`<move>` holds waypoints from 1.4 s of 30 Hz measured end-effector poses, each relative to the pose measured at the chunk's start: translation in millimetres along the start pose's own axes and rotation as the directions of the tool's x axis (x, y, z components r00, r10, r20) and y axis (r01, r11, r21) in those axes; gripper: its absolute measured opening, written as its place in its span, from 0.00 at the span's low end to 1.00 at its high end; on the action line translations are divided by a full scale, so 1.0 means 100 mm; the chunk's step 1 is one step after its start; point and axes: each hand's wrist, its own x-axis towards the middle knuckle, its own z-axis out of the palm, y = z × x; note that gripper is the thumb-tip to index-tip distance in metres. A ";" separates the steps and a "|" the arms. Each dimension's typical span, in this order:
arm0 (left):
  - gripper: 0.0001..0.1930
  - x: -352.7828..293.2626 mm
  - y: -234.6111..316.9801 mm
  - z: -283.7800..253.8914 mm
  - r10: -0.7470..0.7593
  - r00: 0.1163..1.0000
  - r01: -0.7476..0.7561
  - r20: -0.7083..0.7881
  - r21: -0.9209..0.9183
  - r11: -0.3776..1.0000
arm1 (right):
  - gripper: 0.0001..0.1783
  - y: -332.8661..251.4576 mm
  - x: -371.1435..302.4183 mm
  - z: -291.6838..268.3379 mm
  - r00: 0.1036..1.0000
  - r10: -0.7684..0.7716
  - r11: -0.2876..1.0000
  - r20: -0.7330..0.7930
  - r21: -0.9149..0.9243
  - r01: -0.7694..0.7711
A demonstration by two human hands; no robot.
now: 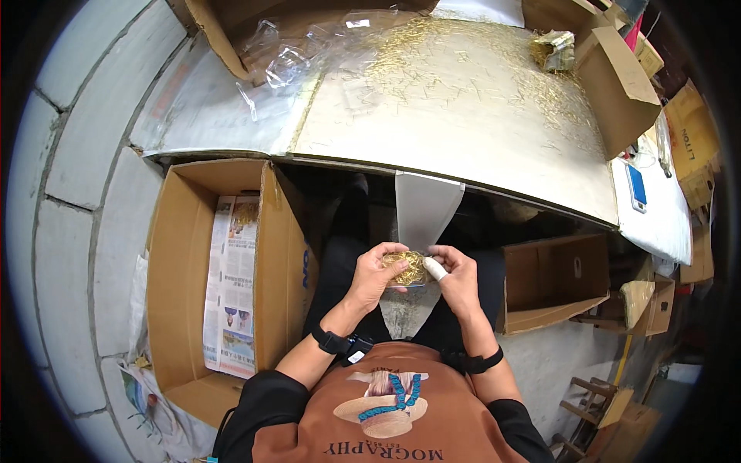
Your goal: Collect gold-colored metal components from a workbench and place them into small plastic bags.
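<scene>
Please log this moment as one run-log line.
left hand: holds pin bundle | right hand: pinches bundle | cardboard box: at left

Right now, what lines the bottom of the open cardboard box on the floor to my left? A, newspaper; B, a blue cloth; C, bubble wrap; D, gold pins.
A: printed newspaper sheets lie flat along the bottom of the open cardboard box.

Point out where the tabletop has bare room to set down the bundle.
Freest: the near strip of the tabletop, between its front edge and the scattered gold pins. Crowded: far edge, with clear plastic bags left and a cardboard box right.
</scene>
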 end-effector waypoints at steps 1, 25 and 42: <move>0.13 0.00 0.00 0.00 -0.001 1.000 0.001 0.001 0.000 1.000 | 0.14 0.03 0.02 -0.04 0.999 0.040 0.998 0.029 0.038 -0.042; 0.11 0.02 -0.03 -0.07 0.034 0.991 -0.032 -0.127 0.022 0.999 | 0.21 -0.37 -0.16 0.03 0.783 -0.348 0.211 0.516 -0.771 0.601; 0.09 0.11 0.03 -0.44 -0.016 0.994 0.021 -0.112 0.037 0.999 | 0.28 -0.80 0.36 -0.17 0.741 -0.605 0.398 0.293 -0.694 0.600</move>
